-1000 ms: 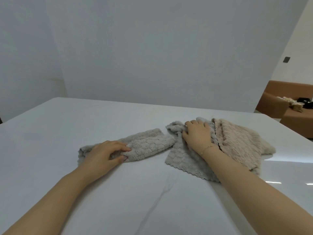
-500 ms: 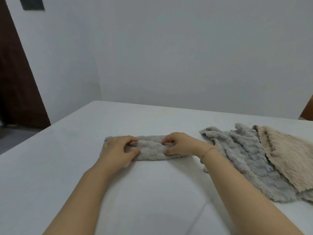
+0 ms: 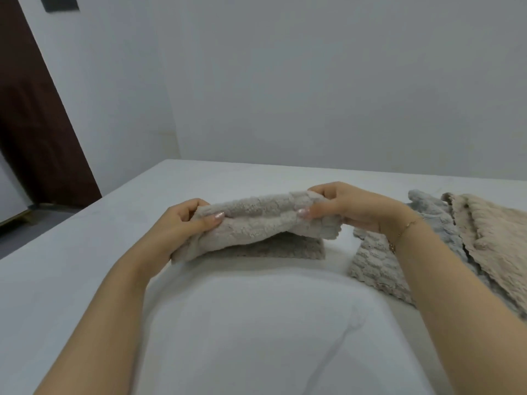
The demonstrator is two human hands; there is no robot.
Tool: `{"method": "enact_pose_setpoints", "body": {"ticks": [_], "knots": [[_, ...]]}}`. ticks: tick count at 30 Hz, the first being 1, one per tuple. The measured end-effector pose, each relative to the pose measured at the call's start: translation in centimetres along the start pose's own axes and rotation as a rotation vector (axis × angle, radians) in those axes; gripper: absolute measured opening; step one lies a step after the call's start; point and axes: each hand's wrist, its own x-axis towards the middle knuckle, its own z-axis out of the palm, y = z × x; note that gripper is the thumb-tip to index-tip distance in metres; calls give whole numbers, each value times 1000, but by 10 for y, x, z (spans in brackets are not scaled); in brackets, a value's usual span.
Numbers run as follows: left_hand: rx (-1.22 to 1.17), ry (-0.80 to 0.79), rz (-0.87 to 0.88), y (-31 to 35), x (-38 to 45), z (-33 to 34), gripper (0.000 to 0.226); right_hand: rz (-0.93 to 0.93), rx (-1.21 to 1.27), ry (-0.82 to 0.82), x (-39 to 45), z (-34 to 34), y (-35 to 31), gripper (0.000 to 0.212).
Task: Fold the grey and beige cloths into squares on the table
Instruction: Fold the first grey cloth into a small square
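A fluffy light grey cloth (image 3: 256, 223), folded into a long strip, hangs a little above the white table (image 3: 256, 323). My left hand (image 3: 185, 223) pinches its left end and my right hand (image 3: 350, 209) pinches its right end, thumbs on the near side. The strip's lower edge still touches the table. To the right lies a second grey cloth (image 3: 379, 266), spread loosely, partly under my right forearm. A beige cloth (image 3: 496, 240) overlaps its far right side and runs out of view.
The table's left edge runs diagonally from the far corner toward me. A dark brown door (image 3: 37, 124) stands beyond it at the left. A plain pale wall (image 3: 313, 81) closes the far side.
Both hands, which lay on the grey strip flat on the table, have lifted its top edge up off the surface. The view has come closer to the cloth.
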Motion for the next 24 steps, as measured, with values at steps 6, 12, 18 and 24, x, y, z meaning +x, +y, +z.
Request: {"method": "enact_pose_setpoints", "body": {"ticks": [6,12,18,24], "knots": [[-527,-9,-39,9,-8,3,53,-108,411,134,1,0,-6,16],[-696,148,-119,0,2,3,47,-86,547,377,2,-4,-9,41],[-820,179,-74,-1,11,-1,47,-94,616,508,10,0,-3,21],[-858,288,-69,-6,15,2,32,-78,502,604,12,5,1,30]]}}
